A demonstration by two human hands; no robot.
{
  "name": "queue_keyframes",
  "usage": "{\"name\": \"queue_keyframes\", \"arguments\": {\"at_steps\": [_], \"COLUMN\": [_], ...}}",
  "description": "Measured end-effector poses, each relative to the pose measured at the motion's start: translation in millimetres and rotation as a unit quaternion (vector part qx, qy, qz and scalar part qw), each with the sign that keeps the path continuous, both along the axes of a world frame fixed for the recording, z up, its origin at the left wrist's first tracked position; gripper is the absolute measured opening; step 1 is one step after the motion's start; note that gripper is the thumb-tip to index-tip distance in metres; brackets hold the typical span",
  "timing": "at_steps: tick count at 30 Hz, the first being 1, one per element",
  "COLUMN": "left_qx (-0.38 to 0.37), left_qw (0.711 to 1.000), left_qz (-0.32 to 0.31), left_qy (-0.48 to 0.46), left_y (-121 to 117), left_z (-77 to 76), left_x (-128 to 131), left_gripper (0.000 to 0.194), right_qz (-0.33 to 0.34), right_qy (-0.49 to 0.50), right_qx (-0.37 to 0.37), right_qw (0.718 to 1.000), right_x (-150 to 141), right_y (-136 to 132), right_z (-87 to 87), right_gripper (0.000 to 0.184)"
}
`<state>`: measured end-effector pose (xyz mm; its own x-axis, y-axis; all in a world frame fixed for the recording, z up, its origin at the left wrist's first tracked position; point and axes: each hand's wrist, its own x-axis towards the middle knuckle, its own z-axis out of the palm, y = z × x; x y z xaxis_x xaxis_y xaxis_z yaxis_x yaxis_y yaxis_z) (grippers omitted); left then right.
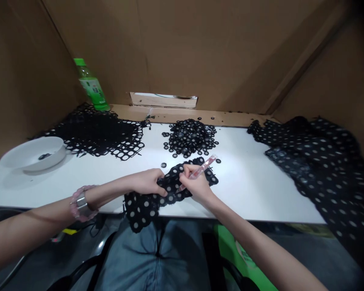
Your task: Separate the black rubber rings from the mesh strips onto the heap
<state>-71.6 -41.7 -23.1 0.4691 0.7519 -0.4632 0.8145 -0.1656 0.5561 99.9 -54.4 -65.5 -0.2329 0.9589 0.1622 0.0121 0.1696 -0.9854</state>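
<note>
Two hands work at the near edge of a white table (245, 190); the left hand (147, 182), fingers curled, grips a strip of black dotted lace (142, 208), which droops over that edge; the right hand (194, 184) pinches a slim pink translucent tool (204, 167) between thumb and fingers, holding it across the lace.

Table (242, 186) gap beside lace (318, 173), bowl (33, 155) blocking left

Bunched black ring lace (170, 190) under translucent pink tool (202, 170)
</note>
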Motion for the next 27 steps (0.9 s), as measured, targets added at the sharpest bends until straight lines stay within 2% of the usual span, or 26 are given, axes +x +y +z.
{"name": "queue_keyframes", "arguments": {"at_steps": [4,11,16,19,27], "left_qx": [0.014,0.022,0.073,0.078,0.051], "left_qw": [1.0,0.999,0.997,0.997,0.996], "left_qz": [-0.012,-0.019,-0.022,-0.019,-0.045], "left_qy": [0.02,-0.013,-0.02,-0.022,-0.064], "left_y": [-3,-10,-13,-14,-13], "left_z": [0.5,1.2,-3.2,-4.2,-4.5], "left_x": [3,5,2,1,0], "left_gripper": [0.021,0.033,0.034,0.033,0.027], "right_qz": [0.032,0.033,-0.006,-0.017,-0.014], "right_qy": [-0.041,-0.069,-0.121,-0.148,-0.126], "right_qx": [0.004,0.013,0.073,0.098,0.021], "right_qw": [0.999,0.997,0.99,0.984,0.992], "right_x": [0,0,-1,-1,2], "right_y": [-5,-6,-14,-17,-11], "right_z": [0.2,1.2,8.7,10.5,3.2], "right_gripper": [0.028,0.026,0.028,0.029,0.028]}}
